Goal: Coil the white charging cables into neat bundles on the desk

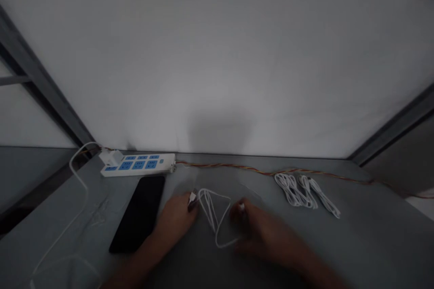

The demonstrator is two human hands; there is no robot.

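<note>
A white charging cable (210,207) lies in loose loops between my two hands. My left hand (179,214) is closed around one end, and a small white connector pokes out beyond the fingers. At the other side my right hand (259,230) pinches the cable's other end, with a bit of white showing at the fingertips; this hand is partly blurred. Left of my left hand, a black smartphone (138,214) lies flat with its dark screen up, partly behind my forearm.
A white power strip (139,165) with blue sockets sits by the wall, with a white charger (111,157) plugged in and its white cord (68,226) trailing left. A twisted red-yellow wire (230,166) runs rightward. Coiled white cables (294,192) lie at right.
</note>
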